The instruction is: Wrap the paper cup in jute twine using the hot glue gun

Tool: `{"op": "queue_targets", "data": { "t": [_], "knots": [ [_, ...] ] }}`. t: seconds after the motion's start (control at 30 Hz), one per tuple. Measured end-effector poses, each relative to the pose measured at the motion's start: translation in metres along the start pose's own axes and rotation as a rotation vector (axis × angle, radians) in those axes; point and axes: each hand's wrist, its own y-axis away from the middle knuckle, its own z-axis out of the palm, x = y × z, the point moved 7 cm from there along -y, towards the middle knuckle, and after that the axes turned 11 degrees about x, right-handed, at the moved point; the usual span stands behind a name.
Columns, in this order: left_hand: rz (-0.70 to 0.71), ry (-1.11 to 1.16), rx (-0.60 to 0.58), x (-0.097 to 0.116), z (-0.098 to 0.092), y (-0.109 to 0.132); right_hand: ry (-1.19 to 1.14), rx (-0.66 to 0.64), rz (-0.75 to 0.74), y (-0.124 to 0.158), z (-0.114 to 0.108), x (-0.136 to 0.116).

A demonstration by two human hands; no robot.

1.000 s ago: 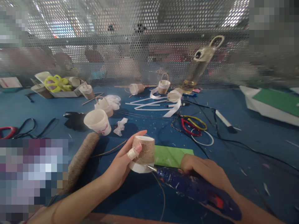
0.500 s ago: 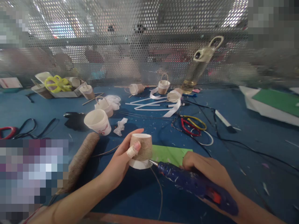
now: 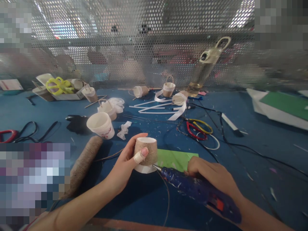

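Note:
My left hand is wrapped round a small paper cup bound in brown twine, its bare white rim facing down. A bandage covers the left thumb. In my right hand is a dark blue glue gun, its metal tip at the lower edge of the twine. A loose strand of twine hangs from the cup and curves down toward the table's front edge. Under the right fingers lies a green sheet. A thick roll of twine rests left of my left forearm.
A white paper cup stands beyond the twine roll, near crumpled lace. Farther back are several small baskets, white strips, yellow scissors and a tilted bottle. Black cables cross the right side, by red-handled pliers.
My left thumb has shifted slightly right on the cup, and the cup has turned a little. The glue gun has moved slightly left, its tip still at the twine's lower edge.

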Motion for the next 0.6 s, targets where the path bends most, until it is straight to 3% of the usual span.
{"op": "queue_targets", "data": {
  "t": [0.6],
  "knots": [
    [0.01, -0.051, 0.031, 0.0019, 0.0011, 0.0001, 0.012, -0.029, -0.018, -0.0012, 0.0013, -0.001]
  ]
}}
